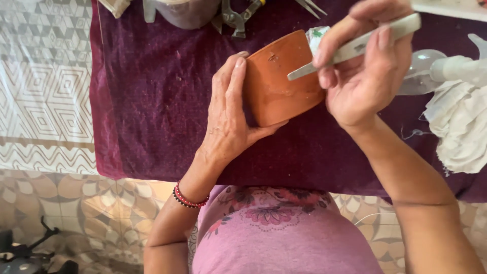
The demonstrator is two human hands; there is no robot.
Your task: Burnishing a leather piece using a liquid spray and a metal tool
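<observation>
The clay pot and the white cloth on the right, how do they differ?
The clay pot is orange-brown, rigid and smooth-sided; the white cloth is pale, soft and crumpled. The pot is held in the left hand with a metal tool from the right hand against it; the cloth lies untouched. Both are over the purple cover.

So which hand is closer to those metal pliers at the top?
The left hand, just. It grips the clay pot, fingertips below the pliers. The right hand holds a flat tool on the pot, further to the right.
</observation>
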